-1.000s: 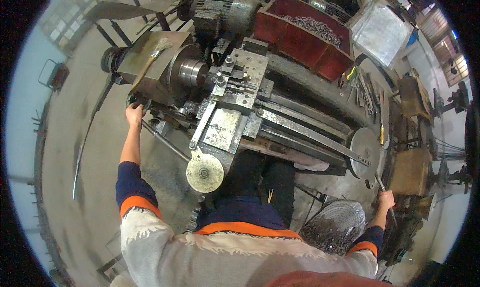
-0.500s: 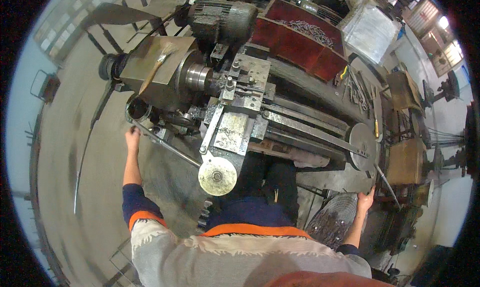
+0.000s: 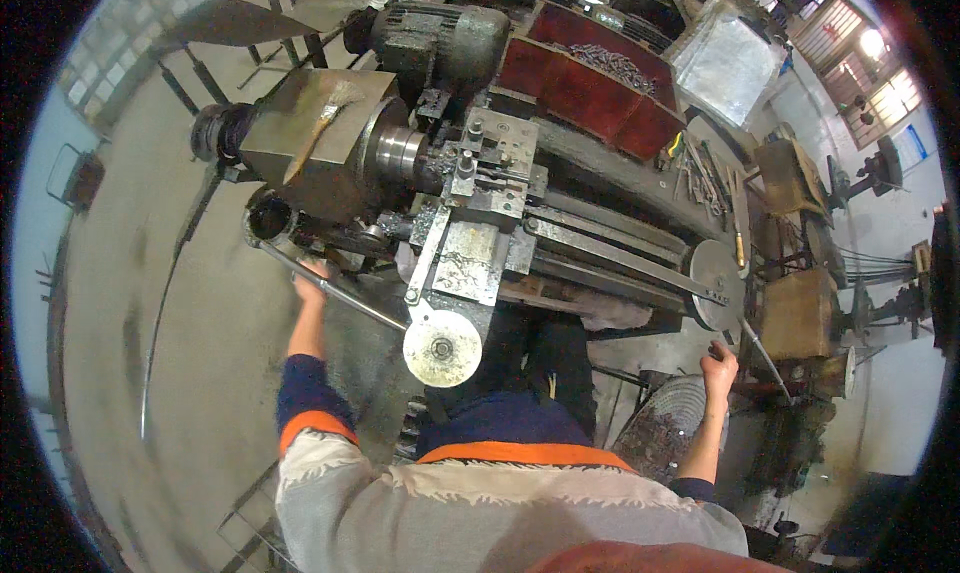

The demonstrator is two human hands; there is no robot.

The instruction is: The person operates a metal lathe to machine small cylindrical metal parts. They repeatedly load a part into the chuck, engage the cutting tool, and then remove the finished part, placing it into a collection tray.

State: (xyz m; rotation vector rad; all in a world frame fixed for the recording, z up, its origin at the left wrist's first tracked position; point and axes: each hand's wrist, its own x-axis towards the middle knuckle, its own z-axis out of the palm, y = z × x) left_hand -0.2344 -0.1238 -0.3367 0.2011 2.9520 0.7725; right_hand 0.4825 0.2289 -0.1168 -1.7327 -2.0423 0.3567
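Note:
My left hand (image 3: 311, 282) is right beside the long metal lever (image 3: 345, 297), which slants down to a pale round handwheel disc (image 3: 441, 349). The lever and machine parts partly hide its fingers, so I cannot tell whether it grips anything. My right hand (image 3: 719, 375) is raised, fingers curled in and their tips dark; whatever they hold, if anything, does not show. It is just below the grey disc (image 3: 712, 283) at the right end of the lathe, left of a thin metal rod (image 3: 766, 361). The tool post (image 3: 480, 163) and shiny chuck (image 3: 399, 153) sit between the hands, farther off.
A brush (image 3: 318, 136) lies on the headstock (image 3: 290, 123). Behind the bed stands a red tray (image 3: 560, 73) of small metal pieces, with a motor (image 3: 440, 45) to its left. Hand tools (image 3: 703, 178) lie at right. A round tray (image 3: 668, 420) of dark scraps stands below my right hand.
My left hand has moved right, in along the lever. My right hand has risen and shifted slightly left, and its fingers are more curled. The view has shifted a little.

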